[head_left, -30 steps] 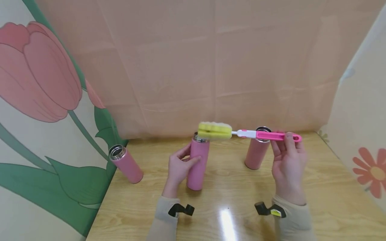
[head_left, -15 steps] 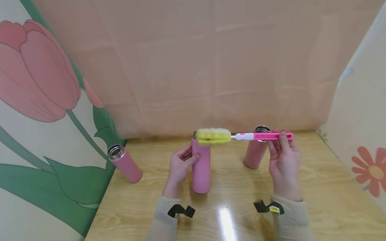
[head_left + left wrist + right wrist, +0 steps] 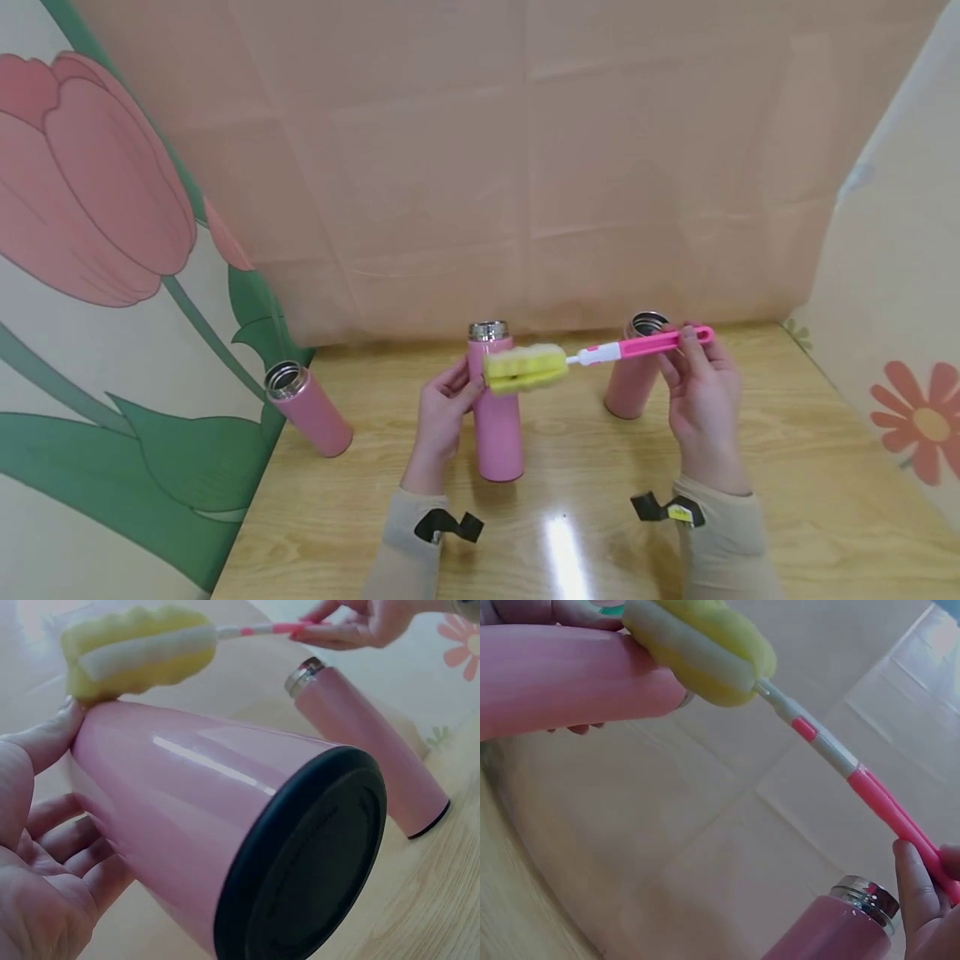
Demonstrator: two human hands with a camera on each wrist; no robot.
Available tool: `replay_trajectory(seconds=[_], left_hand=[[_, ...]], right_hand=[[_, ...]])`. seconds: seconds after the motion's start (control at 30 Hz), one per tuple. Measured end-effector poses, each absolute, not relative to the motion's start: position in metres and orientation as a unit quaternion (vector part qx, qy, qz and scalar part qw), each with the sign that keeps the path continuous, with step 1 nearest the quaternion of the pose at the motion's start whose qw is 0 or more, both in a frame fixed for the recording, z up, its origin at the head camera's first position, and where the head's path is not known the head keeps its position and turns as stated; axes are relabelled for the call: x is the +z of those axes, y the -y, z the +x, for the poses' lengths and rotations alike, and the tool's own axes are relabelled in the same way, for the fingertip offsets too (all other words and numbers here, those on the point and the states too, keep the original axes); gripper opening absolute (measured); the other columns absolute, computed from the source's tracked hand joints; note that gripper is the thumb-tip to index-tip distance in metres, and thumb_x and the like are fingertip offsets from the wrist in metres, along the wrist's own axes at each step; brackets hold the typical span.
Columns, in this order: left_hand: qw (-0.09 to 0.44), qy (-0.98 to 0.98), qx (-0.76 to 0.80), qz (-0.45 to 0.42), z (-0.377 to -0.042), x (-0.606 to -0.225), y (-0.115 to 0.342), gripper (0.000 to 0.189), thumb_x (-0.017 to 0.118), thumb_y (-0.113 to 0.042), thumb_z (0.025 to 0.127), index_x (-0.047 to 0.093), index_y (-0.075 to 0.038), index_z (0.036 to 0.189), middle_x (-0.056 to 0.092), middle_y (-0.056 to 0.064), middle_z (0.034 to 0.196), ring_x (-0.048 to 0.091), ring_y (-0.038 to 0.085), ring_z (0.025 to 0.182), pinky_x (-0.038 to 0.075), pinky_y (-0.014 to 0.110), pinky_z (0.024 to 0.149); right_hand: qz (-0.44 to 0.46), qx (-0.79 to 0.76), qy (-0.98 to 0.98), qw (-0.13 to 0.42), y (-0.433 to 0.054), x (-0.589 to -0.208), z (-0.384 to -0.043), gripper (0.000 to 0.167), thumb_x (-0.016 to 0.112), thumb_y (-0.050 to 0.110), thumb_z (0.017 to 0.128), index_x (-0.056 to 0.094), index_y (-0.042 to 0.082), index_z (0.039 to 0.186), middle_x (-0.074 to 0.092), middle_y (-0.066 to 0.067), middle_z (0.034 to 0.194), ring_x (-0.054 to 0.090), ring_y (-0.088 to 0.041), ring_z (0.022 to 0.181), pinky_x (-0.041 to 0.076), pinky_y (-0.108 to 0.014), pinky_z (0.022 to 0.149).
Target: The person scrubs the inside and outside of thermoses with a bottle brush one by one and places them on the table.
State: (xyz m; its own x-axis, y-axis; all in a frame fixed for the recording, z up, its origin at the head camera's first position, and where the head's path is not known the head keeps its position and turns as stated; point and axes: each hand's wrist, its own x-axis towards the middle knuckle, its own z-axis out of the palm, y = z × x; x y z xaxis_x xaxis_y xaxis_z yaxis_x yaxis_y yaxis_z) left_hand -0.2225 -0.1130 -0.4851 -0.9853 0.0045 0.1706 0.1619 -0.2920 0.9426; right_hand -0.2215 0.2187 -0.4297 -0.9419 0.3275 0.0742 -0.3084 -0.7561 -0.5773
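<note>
My left hand [image 3: 442, 412] grips a pink metal bottle [image 3: 498, 442] with a silver threaded neck and no lid, held up over the table. Its black base [image 3: 307, 862] faces the left wrist camera. Between thumb and fingers, my right hand [image 3: 703, 404] pinches the pink handle [image 3: 663, 342] of a bottle brush. The brush's yellow and white sponge head [image 3: 528, 369] lies across the upper side of the held bottle, close by my left thumb, with the neck showing above it. Behind the handle a second pink bottle [image 3: 628, 387] stands lidless, partly covered by my right hand.
A third lidless pink bottle [image 3: 318, 417] stands at the left on the wooden table [image 3: 600, 517]. Peach-coloured sheeting [image 3: 480, 167] hangs along the table's back edge. Walls with a large tulip [image 3: 120, 183] and a red flower [image 3: 926, 421] flank the table.
The sponge head has dropped from beside the bottle's mouth to its upper side, and the brush now slants. My right hand has shifted left. The held bottle's base has swung right, its neck slightly left.
</note>
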Motion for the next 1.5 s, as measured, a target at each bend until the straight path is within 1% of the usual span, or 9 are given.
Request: replay_trajectory(seconds=[0.23, 0.4, 0.67, 0.8, 1.0, 1.17, 1.27, 1.4, 1.5], left_hand=[[0.058, 0.57, -0.818, -0.045, -0.223, -0.485, 0.113, 0.048, 0.071, -0.001, 0.101, 0.059, 0.009, 0.145, 0.073, 0.024, 0.129, 0.076, 0.016, 0.098, 0.064, 0.031, 0.079], [0.065, 0.55, -0.833, -0.02, -0.224, -0.484, 0.113, 0.046, 0.072, -0.003, 0.101, 0.06, 0.009, 0.144, 0.077, 0.016, 0.12, 0.075, 0.014, 0.093, 0.064, 0.029, 0.075], [0.066, 0.507, -0.859, -0.001, -0.225, -0.482, 0.114, 0.04, 0.072, -0.009, 0.102, 0.065, 0.005, 0.139, 0.079, 0.006, 0.105, 0.075, 0.017, 0.09, 0.064, 0.034, 0.077], [0.065, 0.487, -0.871, 0.006, -0.226, -0.481, 0.115, 0.036, 0.07, -0.011, 0.104, 0.067, 0.005, 0.136, 0.079, 0.006, 0.103, 0.074, 0.017, 0.087, 0.063, 0.033, 0.076], [0.064, 0.469, -0.881, 0.003, -0.227, -0.481, 0.117, 0.033, 0.067, -0.012, 0.106, 0.067, 0.003, 0.135, 0.078, 0.008, 0.106, 0.076, 0.018, 0.086, 0.063, 0.032, 0.075], [0.044, 0.466, -0.883, -0.033, -0.225, -0.481, 0.117, 0.027, 0.064, -0.012, 0.107, 0.07, -0.002, 0.131, 0.077, 0.005, 0.105, 0.074, 0.015, 0.087, 0.062, 0.028, 0.076], [0.025, 0.468, -0.881, -0.069, -0.223, -0.481, 0.116, 0.026, 0.066, -0.015, 0.107, 0.07, -0.004, 0.131, 0.077, 0.003, 0.104, 0.073, 0.012, 0.086, 0.06, 0.025, 0.074], [-0.003, 0.469, -0.876, -0.114, -0.221, -0.482, 0.114, 0.03, 0.067, -0.021, 0.107, 0.068, -0.005, 0.133, 0.076, 0.001, 0.103, 0.07, 0.01, 0.084, 0.059, 0.023, 0.073], [-0.027, 0.472, -0.869, -0.143, -0.22, -0.483, 0.112, 0.035, 0.063, -0.022, 0.109, 0.065, -0.002, 0.139, 0.075, 0.001, 0.108, 0.071, 0.012, 0.09, 0.061, 0.026, 0.079]], right_hand=[[0.001, 0.93, 0.336, 0.152, -0.222, -0.433, -0.222, 0.015, 0.068, 0.001, 0.103, 0.067, -0.008, 0.115, 0.076, -0.018, 0.103, 0.079, -0.024, 0.089, 0.063, -0.031, 0.078], [0.011, 0.915, 0.378, 0.137, -0.224, -0.434, -0.221, 0.02, 0.069, 0.004, 0.103, 0.066, -0.008, 0.119, 0.079, -0.016, 0.104, 0.079, -0.021, 0.092, 0.063, -0.031, 0.08], [0.034, 0.884, 0.455, 0.099, -0.229, -0.435, -0.219, 0.017, 0.069, 0.003, 0.104, 0.069, -0.006, 0.118, 0.079, -0.011, 0.102, 0.078, -0.016, 0.088, 0.063, -0.029, 0.078], [0.046, 0.862, 0.499, 0.082, -0.23, -0.436, -0.219, 0.017, 0.069, 0.005, 0.104, 0.07, -0.005, 0.118, 0.08, -0.009, 0.102, 0.077, -0.015, 0.083, 0.064, -0.028, 0.076], [0.066, 0.85, 0.518, 0.069, -0.229, -0.435, -0.219, 0.014, 0.067, 0.005, 0.106, 0.069, -0.004, 0.116, 0.079, -0.008, 0.101, 0.077, -0.014, 0.084, 0.064, -0.028, 0.077], [0.041, 0.87, 0.484, 0.082, -0.224, -0.435, -0.219, 0.016, 0.067, 0.006, 0.106, 0.068, -0.003, 0.118, 0.079, -0.008, 0.103, 0.078, -0.014, 0.088, 0.063, -0.027, 0.079], [0.015, 0.897, 0.43, 0.101, -0.219, -0.434, -0.221, 0.016, 0.067, 0.006, 0.105, 0.065, -0.005, 0.117, 0.078, -0.011, 0.105, 0.078, -0.016, 0.092, 0.063, -0.026, 0.079], [-0.025, 0.921, 0.36, 0.147, -0.211, -0.433, -0.224, 0.016, 0.07, 0.005, 0.103, 0.063, -0.005, 0.112, 0.076, -0.015, 0.103, 0.077, -0.019, 0.089, 0.063, -0.027, 0.076], [-0.051, 0.93, 0.31, 0.19, -0.204, -0.432, -0.226, 0.022, 0.074, 0.006, 0.1, 0.061, -0.007, 0.112, 0.074, -0.018, 0.102, 0.077, -0.022, 0.085, 0.064, -0.027, 0.072]])
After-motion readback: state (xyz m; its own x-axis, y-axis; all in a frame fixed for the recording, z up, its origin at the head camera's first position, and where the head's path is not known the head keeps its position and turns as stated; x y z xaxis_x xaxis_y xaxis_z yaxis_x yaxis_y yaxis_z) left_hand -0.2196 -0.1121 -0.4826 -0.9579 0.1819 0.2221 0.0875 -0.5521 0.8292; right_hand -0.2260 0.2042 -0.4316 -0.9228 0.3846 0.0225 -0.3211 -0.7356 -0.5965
